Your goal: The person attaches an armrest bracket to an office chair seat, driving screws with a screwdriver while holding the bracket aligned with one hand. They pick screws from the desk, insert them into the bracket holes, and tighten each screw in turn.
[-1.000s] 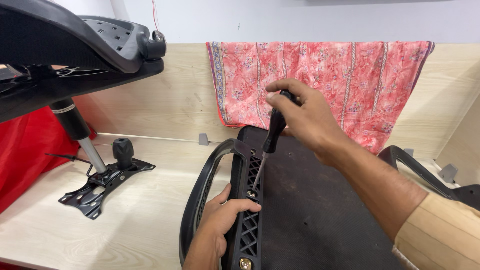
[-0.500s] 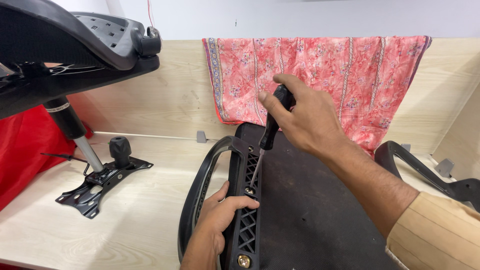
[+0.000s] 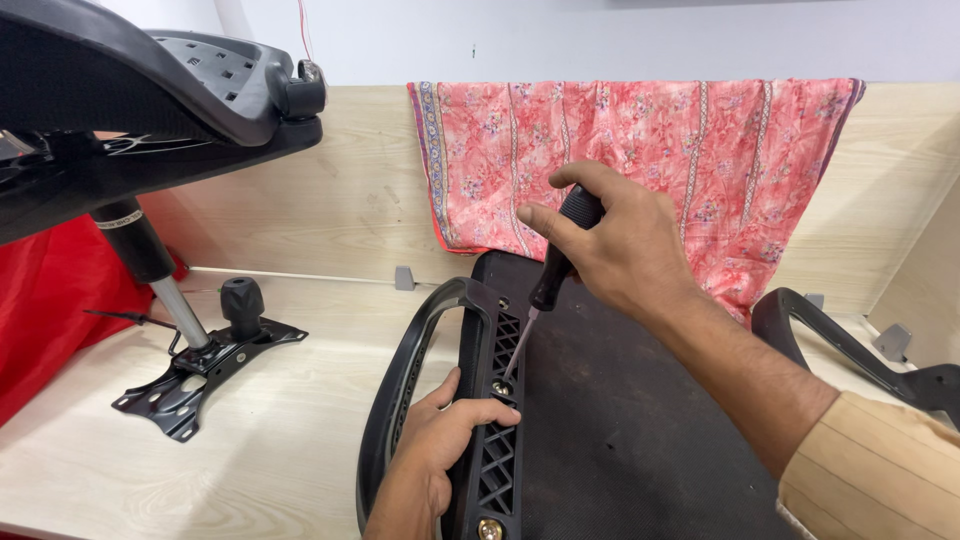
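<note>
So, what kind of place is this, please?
Probably a workshop bench for assembling office chairs: chair mechanism plate, loose armrest and black seat base lie on a wooden worktop, right hand driving a screwdriver.

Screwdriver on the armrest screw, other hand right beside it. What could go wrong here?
1. The screwdriver is tilted on the screw; its tip may slip out and chew the head.
2. The left hand grips the armrest bracket just below the tip; a slip could jab the fingers.
3. The right hand pushes down on the handle; the seat might shift on the table.

bare hands; right arm in a tan pinstriped sleeve [image 3: 875,470].
</note>
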